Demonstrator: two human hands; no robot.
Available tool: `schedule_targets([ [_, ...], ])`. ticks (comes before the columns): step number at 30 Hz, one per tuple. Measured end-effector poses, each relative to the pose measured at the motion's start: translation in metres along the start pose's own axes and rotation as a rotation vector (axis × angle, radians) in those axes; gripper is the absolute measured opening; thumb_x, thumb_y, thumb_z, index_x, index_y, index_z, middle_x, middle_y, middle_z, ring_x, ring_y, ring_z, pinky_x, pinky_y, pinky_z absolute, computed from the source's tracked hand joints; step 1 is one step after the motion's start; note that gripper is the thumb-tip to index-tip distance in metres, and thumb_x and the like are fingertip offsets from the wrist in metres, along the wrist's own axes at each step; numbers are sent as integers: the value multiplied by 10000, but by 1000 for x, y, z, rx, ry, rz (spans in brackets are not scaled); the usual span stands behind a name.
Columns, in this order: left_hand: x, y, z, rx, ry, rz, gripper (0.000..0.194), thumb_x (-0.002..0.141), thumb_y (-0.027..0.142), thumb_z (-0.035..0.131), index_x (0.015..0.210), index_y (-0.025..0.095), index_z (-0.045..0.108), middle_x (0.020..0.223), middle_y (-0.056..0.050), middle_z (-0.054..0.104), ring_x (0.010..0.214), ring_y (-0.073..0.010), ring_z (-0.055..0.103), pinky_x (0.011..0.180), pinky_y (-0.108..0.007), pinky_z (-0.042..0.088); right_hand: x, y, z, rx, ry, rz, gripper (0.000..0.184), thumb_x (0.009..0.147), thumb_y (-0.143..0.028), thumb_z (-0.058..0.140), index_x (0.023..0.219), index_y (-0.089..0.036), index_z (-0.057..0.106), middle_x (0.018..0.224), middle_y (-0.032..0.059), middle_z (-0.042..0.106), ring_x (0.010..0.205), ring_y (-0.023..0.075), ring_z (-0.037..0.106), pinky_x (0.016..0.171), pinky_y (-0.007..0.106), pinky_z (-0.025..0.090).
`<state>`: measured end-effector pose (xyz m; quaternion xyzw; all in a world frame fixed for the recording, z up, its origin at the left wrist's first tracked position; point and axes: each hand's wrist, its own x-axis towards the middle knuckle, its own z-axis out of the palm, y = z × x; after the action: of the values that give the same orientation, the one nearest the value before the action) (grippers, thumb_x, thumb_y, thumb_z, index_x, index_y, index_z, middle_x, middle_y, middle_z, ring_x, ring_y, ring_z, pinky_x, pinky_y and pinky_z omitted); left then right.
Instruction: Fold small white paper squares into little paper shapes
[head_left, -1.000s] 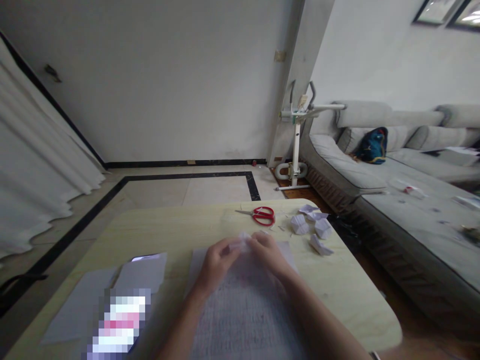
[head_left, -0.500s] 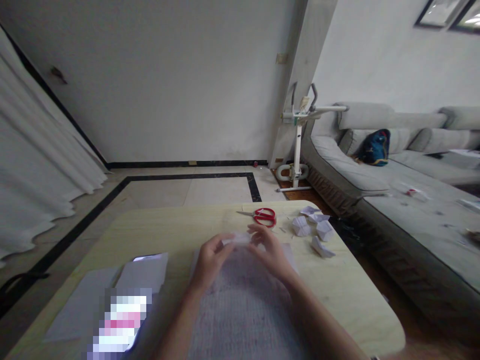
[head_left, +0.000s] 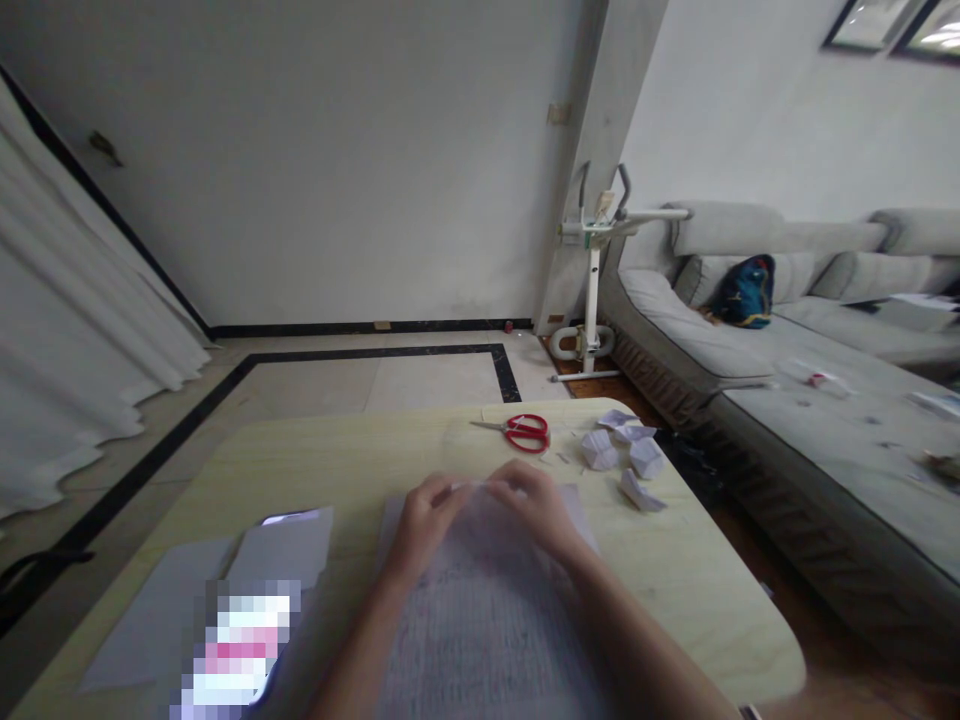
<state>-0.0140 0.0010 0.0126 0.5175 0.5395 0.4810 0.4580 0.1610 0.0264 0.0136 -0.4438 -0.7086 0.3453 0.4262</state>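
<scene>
My left hand (head_left: 424, 518) and my right hand (head_left: 534, 508) are close together over the middle of the table. Their fingers are closed on a small piece of white paper (head_left: 478, 489), mostly hidden and blurred between the fingertips. Beneath them lies a large sheet covered in writing (head_left: 487, 620). Beyond the hands, red-handled scissors (head_left: 526, 433) rest with the blades pointing left. Several folded white paper pieces (head_left: 600, 450) are grouped to the right of the scissors, with small scraps beside them.
On the left of the table (head_left: 720, 610) are white sheets (head_left: 161, 600) and a lit phone (head_left: 244, 650) with a blurred-out screen. A grey sofa (head_left: 720, 345) stands to the right, exercise equipment (head_left: 592, 290) behind the table, and a white curtain (head_left: 67, 320) at left.
My fingers have drawn in closer around the small paper, and less of it shows. My right fingers have come down slightly. The view has shifted a little.
</scene>
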Motion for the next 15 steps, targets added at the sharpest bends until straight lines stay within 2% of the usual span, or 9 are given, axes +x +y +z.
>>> schedule_targets([
  [4, 0, 0, 0, 41, 24, 1, 319, 774, 413, 628, 592, 152, 599, 550, 30, 544, 564, -119, 502, 542, -204, 371, 1, -1, 0, 69, 5, 65, 171, 815, -291, 619, 712, -164, 671, 681, 16, 655, 653, 146, 586, 618, 238, 435],
  [7, -3, 2, 2, 28, 42, -5, 358, 780, 423, 618, 552, 153, 567, 532, 30, 531, 547, -113, 489, 534, -205, 363, 2, -2, 1, 118, -6, 111, 158, 800, -280, 619, 708, -162, 668, 667, 12, 660, 634, 143, 589, 591, 229, 433],
  [9, -4, 3, 4, -8, 34, -31, 319, 773, 423, 626, 608, 151, 604, 554, 27, 558, 556, -118, 510, 542, -205, 379, 2, -3, 1, 124, -9, 126, 157, 795, -277, 615, 704, -160, 667, 661, 11, 658, 627, 142, 586, 579, 226, 429],
  [13, -4, 4, 6, -58, -4, -68, 285, 741, 401, 664, 878, 152, 681, 654, 11, 639, 607, -140, 571, 566, -215, 418, 2, -3, 2, 150, -19, 142, 151, 786, -274, 609, 711, -157, 667, 672, 14, 652, 634, 141, 578, 575, 225, 423],
  [15, -3, 4, 5, -45, -7, -58, 274, 744, 393, 662, 865, 148, 688, 653, 5, 649, 611, -141, 575, 570, -214, 421, 2, -1, 3, 181, -18, 154, 157, 784, -283, 608, 711, -155, 662, 667, 11, 641, 627, 137, 569, 572, 223, 420],
])
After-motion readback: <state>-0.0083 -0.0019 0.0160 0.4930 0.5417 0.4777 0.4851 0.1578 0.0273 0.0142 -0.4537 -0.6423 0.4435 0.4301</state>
